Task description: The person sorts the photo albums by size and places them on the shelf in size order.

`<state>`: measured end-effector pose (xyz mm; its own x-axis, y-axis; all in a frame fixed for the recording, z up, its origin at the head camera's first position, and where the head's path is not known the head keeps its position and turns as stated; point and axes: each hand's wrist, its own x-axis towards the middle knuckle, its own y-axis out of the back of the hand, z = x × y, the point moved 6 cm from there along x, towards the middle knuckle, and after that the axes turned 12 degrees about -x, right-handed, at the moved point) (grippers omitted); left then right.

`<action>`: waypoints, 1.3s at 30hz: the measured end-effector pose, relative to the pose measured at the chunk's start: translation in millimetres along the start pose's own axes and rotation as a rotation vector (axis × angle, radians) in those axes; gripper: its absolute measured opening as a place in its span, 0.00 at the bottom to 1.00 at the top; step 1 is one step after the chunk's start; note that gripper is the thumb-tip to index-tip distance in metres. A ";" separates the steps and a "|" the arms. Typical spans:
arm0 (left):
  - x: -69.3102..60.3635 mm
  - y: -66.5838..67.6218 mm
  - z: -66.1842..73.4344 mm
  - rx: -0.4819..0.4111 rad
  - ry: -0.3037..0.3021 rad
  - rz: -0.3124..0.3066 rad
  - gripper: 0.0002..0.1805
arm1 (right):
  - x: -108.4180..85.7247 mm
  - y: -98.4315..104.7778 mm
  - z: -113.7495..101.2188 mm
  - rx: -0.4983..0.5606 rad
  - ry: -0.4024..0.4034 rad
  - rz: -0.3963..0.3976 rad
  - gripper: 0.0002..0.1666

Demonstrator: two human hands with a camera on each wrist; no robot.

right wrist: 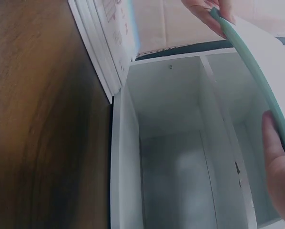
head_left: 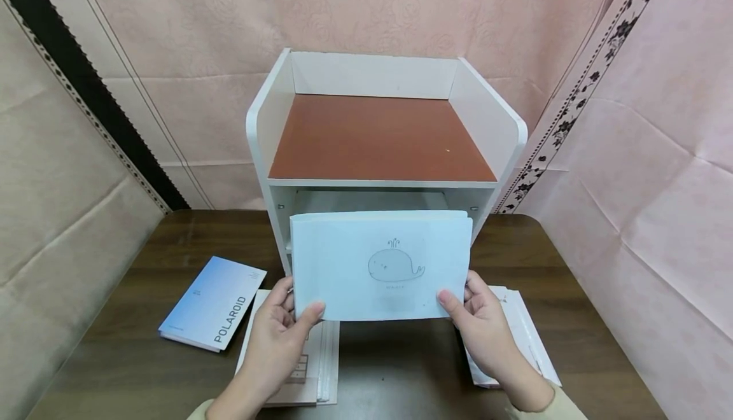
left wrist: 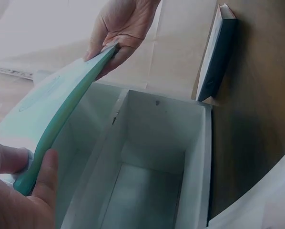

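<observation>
A light-blue notebook (head_left: pixel 343 261) with a line-drawn whale on its cover is held up in front of a small white shelf (head_left: pixel 382 182). My left hand (head_left: pixel 279 331) pinches its lower left corner, thumb on the cover and fingers behind. On the opposite corner my right hand (head_left: pixel 483 331) grips it the same way. The left wrist view shows the notebook (left wrist: pixel 61 102) edge-on and slightly bowed between both hands. Seen from the right wrist, its green-blue edge (right wrist: pixel 257 76) is above the shelf's compartments. Part of the shelf front is hidden behind the notebook in the head view.
A blue book marked POLAROID (head_left: pixel 212 302) lies on the dark wooden table (head_left: pixel 395 369) at left. Beside it, a stack of pale books (head_left: pixel 326 363) lies partly under my left arm. More white books (head_left: pixel 523 324) lie at right. The shelf has a brown top board (head_left: pixel 378 140).
</observation>
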<state>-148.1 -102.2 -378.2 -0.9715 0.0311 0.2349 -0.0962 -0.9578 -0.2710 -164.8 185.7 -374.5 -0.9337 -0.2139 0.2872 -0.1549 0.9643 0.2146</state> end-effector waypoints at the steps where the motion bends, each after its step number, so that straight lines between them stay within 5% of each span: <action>1: 1.1 -0.2 1.1 -0.002 -0.009 0.001 0.25 | 0.9 0.7 -0.3 -0.003 0.008 0.015 0.23; 14: 20.9 -8.7 32.2 -0.098 -0.171 0.072 0.29 | 24.5 10.5 -31.2 0.052 0.128 0.119 0.21; 22: 32.1 -17.5 58.8 -0.108 -0.323 0.026 0.36 | 37.7 19.3 -51.4 0.106 0.178 0.260 0.25; 29: 39.4 -20.7 65.0 -0.140 -0.357 0.018 0.36 | 39.7 19.7 -64.2 0.086 0.238 0.370 0.36; 39: 40.0 -24.7 74.5 -0.087 -0.399 -0.065 0.41 | 44.0 20.4 -73.3 0.036 0.286 0.443 0.32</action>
<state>-168.4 -98.6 -292.6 -0.8042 -0.0389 0.5931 -0.1893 -0.9291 -0.3176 -185.4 184.6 -289.0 -0.7876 0.1866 0.5873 0.2193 0.9755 -0.0159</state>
